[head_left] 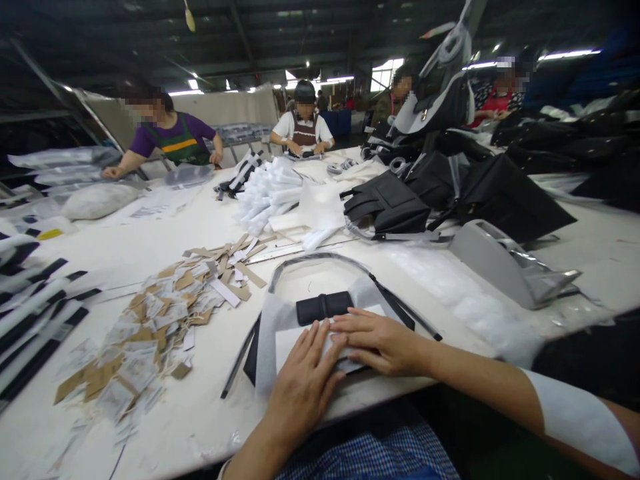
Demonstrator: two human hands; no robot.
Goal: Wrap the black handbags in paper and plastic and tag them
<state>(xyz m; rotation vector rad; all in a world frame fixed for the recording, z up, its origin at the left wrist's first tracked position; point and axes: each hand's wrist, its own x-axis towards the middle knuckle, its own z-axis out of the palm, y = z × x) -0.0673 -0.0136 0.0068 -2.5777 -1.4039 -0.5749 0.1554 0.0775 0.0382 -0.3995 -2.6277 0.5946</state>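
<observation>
Cloth w/ blue check (375, 447) nearest, just below edge of surface (120, 257); L grip (303, 383) and R grip (383, 343) both spread flat, fingers extended, grasping nothing, palms-down on white sheet (287, 343); sheet lies over front of black handbag (251, 363), prob. pressed so it sits flush & doesn't slide; bag is on the surface, directly under both hands, its dark tab (325, 307) just past the fingertips, wrapped handle (320, 255) arching away, likely laid so to keep it off the front; L of bag, loose heap of tags (145, 360), presumably there for easy reach by L grip; far L, wrapped strips (45, 320) side by side; to R, white padding (450, 293) & grey piece (487, 260); farther, black bags (390, 207) and white rolls (270, 193) bunched mid-surface, maybe to be reachable from several sides; beyond, co-workers (305, 130) at far side.
</observation>
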